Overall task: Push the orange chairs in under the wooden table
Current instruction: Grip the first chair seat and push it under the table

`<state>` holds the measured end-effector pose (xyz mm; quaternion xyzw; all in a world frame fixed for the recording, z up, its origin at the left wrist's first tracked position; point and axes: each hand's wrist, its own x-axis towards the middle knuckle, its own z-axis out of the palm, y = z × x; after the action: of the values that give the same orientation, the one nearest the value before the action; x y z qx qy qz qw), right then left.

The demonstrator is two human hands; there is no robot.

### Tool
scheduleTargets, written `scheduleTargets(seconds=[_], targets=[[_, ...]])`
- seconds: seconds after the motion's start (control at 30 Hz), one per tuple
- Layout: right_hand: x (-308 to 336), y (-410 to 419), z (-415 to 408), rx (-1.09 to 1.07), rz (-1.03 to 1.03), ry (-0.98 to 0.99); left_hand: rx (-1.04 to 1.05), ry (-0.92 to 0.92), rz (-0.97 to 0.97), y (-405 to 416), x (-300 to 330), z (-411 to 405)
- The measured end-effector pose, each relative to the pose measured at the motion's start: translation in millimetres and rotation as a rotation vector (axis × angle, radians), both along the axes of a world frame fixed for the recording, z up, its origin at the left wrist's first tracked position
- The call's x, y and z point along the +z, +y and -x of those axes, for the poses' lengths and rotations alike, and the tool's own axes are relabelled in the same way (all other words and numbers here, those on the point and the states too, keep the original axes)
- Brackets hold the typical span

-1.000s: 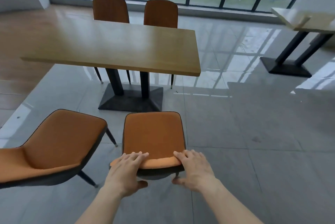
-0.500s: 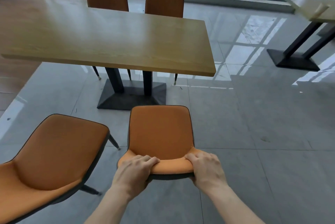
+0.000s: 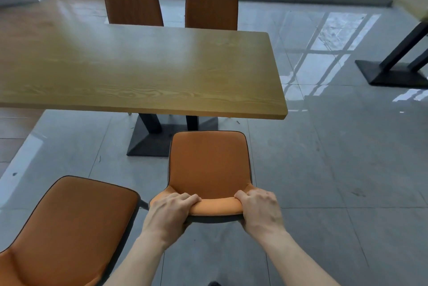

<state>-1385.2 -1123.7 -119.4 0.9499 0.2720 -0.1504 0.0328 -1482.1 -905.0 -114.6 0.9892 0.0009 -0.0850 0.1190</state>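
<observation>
1. Head view: the left hand [image 3: 170,212] and right hand [image 3: 260,210] both grasp the top of the backrest of the right orange chair [image 3: 209,165], which stands just near of the wooden table [image 3: 139,70], its seat not yet under the top.
2. The step in hand is pushing this chair; next comes a straight shove toward the table's black base [image 3: 148,142] (likely close quarters), then the left orange chair [image 3: 76,223].
3. No writing or brand is readable.

Both hands, left hand [image 3: 170,212] and right hand [image 3: 260,210], clamp the top of the orange chair [image 3: 209,165] backrest. Seat front sits just short of the wooden table [image 3: 139,68] edge. Second orange chair [image 3: 69,228] just left.
</observation>
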Motion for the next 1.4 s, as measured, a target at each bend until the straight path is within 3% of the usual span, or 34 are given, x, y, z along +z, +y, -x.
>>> scheduleTargets(seconds=[0.37, 1.13, 1.4], targets=[[0.1, 9.7, -57.3, -0.015, -0.004, -0.001, -0.041, -0.034, 0.022, 10.9, 4.3, -55.1], [-1.7, 16.3, -35.7, -0.063, 0.029, 0.031, -0.049, -0.001, 0.054, 12.7, 7.2, -41.3], [-0.6, 12.9, -33.6, -0.069, -0.045, 0.002, -0.008, 0.046, 0.022, 13.2, 3.6, -39.3]])
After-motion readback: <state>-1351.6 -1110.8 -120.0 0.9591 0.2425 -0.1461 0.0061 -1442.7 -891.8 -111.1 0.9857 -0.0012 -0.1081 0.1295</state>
